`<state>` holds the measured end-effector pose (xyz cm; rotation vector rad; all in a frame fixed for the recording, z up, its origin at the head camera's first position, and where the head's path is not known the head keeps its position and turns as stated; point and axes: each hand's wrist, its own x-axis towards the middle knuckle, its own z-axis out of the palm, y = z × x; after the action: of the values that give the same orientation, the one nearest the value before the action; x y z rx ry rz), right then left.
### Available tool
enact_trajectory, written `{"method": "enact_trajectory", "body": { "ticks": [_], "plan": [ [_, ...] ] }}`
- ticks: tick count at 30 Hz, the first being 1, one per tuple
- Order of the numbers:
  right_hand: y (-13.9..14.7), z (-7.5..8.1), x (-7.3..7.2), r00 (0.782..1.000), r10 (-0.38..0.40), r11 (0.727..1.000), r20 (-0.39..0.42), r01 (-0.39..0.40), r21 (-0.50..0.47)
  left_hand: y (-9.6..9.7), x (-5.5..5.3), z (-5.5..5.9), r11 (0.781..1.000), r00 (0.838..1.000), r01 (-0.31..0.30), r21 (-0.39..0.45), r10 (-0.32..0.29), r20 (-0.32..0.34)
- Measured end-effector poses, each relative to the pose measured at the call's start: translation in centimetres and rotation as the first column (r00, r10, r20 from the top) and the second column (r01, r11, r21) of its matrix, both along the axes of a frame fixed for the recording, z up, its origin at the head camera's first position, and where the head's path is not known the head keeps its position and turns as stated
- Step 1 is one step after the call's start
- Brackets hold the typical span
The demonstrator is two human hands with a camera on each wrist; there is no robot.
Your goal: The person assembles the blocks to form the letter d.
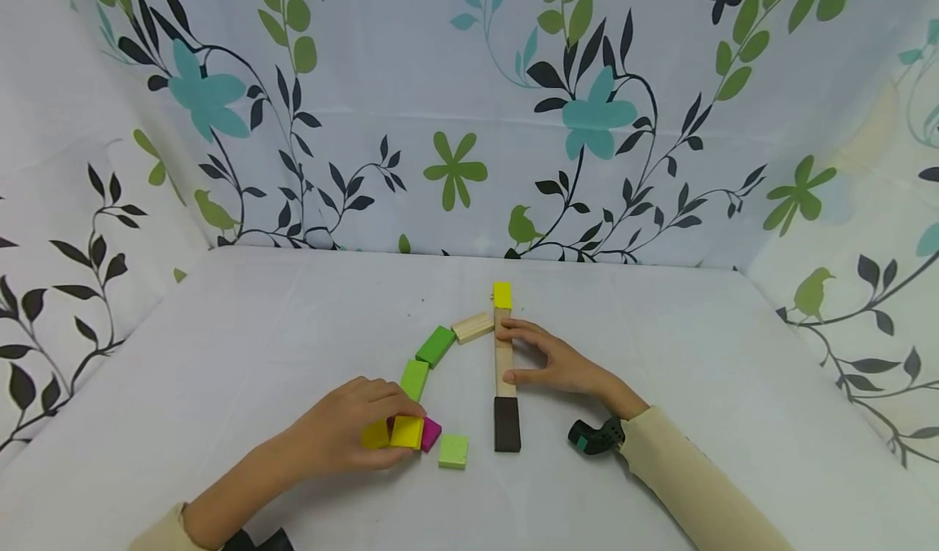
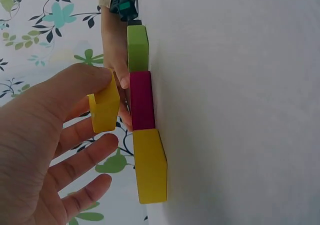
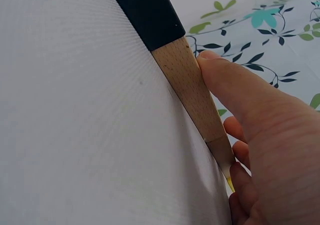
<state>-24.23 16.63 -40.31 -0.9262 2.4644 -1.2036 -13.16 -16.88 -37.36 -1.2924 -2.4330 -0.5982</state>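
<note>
My left hand point(image 1: 352, 425) pinches a yellow block point(image 2: 105, 107) between thumb and fingers, raised off the table. Beneath and beside it lie another yellow block point(image 2: 150, 167), a magenta block point(image 2: 142, 101) and a light green block point(image 1: 453, 451). My right hand point(image 1: 557, 363) touches the right side of a straight row: a dark block point(image 1: 507, 425), plain wooden blocks point(image 1: 504, 372) and a yellow block point(image 1: 502, 295) at the far end. In the right wrist view, its thumb rests against a wooden block point(image 3: 185, 80), the other fingers loosely bent along the row.
A curved line runs from the magenta block through a green block point(image 1: 414, 380) and a darker green block point(image 1: 436, 346) to a pale wooden block point(image 1: 473, 327), which meets the straight row. White cloth point(image 1: 623, 315) covers the table; a patterned curtain point(image 1: 411, 111) hangs behind.
</note>
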Motion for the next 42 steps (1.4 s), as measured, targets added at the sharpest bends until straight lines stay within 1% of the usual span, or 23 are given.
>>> {"method": "enact_trajectory", "body": {
  "ticks": [4,5,7,11,12,14,18,23,28,36,39,42],
  "plan": [
    [-0.1,0.0,0.1,1.0,0.008,1.0,-0.003,-0.008,-0.011,0.9,0.1,0.0,1.0,0.999,0.013,-0.008,-0.012,0.04],
    [-0.2,0.4,0.4,1.0,0.005,1.0,0.0,-0.005,-0.012,1.1,0.1,0.0,1.0,0.999,0.016,-0.006,-0.016,0.038],
    [-0.2,0.4,0.4,1.0,0.002,1.0,-0.003,-0.002,-0.006,1.5,0.1,0.1,0.999,0.999,0.036,-0.002,-0.036,0.01],
    [-0.1,0.3,0.3,1.0,0.001,1.0,-0.008,-0.001,0.0,2.6,0.1,0.3,0.997,0.995,0.078,0.003,-0.078,-0.069],
    [0.0,-0.1,0.0,1.0,0.003,1.0,-0.013,-0.003,0.002,2.8,0.1,0.3,0.996,0.993,0.087,0.003,-0.087,-0.085],
    [0.0,-0.1,0.0,1.0,0.003,1.0,-0.018,-0.003,0.003,3.4,0.1,0.3,0.995,0.99,0.099,0.004,-0.098,-0.102],
    [0.1,-0.1,0.0,1.0,-0.012,1.0,-0.015,0.012,0.017,4.6,0.2,0.3,0.992,0.985,0.13,0.001,-0.129,-0.111],
    [0.1,-0.2,0.0,1.0,-0.02,0.999,-0.007,0.02,0.026,6.0,0.1,0.2,0.986,0.981,0.164,-0.005,-0.163,-0.102],
    [0.2,-0.3,-0.1,1.0,-0.005,1.0,-0.018,0.005,0.021,6.8,0.1,-0.1,0.984,0.982,0.168,-0.057,-0.172,-0.076],
    [0.2,-0.2,-0.2,0.999,0.01,1.0,-0.037,-0.01,0.002,7.2,0.3,-0.3,0.98,0.99,0.143,-0.141,-0.144,0.006],
    [0.2,-0.2,-0.1,0.999,0.012,1.0,-0.032,-0.013,-0.004,7.3,0.3,-0.4,0.975,0.992,0.128,-0.18,-0.125,0.025],
    [0.2,-0.2,-0.1,1.0,0.011,1.0,-0.027,-0.011,-0.005,7.3,0.3,-0.6,0.972,0.994,0.106,-0.209,-0.102,0.029]
  ]
}}
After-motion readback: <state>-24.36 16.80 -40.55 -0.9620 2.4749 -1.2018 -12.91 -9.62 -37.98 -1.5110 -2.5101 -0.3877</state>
